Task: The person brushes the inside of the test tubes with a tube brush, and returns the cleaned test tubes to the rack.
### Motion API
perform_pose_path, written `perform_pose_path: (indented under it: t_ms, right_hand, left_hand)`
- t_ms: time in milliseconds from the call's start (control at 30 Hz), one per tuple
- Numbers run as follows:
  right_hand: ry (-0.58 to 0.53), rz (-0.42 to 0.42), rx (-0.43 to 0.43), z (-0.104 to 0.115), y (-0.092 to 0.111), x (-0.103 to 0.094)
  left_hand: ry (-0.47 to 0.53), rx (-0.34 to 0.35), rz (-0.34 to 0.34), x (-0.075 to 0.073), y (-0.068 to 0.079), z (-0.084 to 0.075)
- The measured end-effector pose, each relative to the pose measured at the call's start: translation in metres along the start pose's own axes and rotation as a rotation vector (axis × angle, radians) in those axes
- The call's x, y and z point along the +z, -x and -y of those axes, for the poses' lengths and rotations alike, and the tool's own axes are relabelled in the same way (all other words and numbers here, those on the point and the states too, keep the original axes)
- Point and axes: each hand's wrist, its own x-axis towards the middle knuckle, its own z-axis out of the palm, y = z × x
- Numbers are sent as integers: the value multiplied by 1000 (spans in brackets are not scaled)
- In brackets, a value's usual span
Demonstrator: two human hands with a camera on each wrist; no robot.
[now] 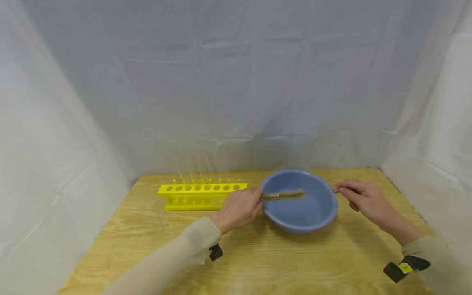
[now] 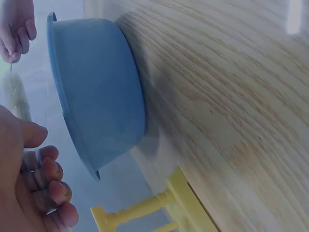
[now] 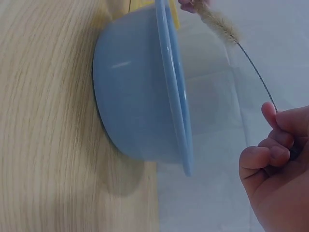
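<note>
My left hand [image 1: 237, 209] grips a clear glass test tube [image 2: 33, 176], fingers curled round it at the left rim of the blue basin [image 1: 300, 224]. A test tube brush [image 3: 219, 24] with tan bristles lies in line with the tube's mouth; part of the bristles shows outside the glass. My right hand [image 1: 368, 203] pinches the brush's thin twisted wire [image 3: 257, 72] between thumb and forefinger, to the right of the basin. Tube and brush stretch level above the basin. The tube's closed end is hidden by the left hand.
Left of the basin stands a yellow test tube rack [image 1: 203, 188] with a row of holes and upright pegs; thin clear tubes rise from several pegs. The wooden table [image 1: 295, 266] is bounded by white sheeting [image 1: 236, 82] at the back and sides.
</note>
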Motion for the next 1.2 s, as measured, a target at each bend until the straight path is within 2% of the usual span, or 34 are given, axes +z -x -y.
perform_pose_path:
  t_ms: [400, 800, 1033, 1200]
  right_hand:
    - [-40, 45, 17, 4, -10, 25]
    - [-17, 75, 29, 8, -11, 41]
    - [24, 120, -32, 11, -15, 52]
    - [6, 140, -33, 12, -17, 59]
  left_hand:
    - [-27, 74, -22, -2, -5, -9]
    - [-34, 45, 21, -5, -10, -20]
    - [-32, 44, 43, -4, -12, -25]
    - [-31, 41, 41, -3, -11, -26]
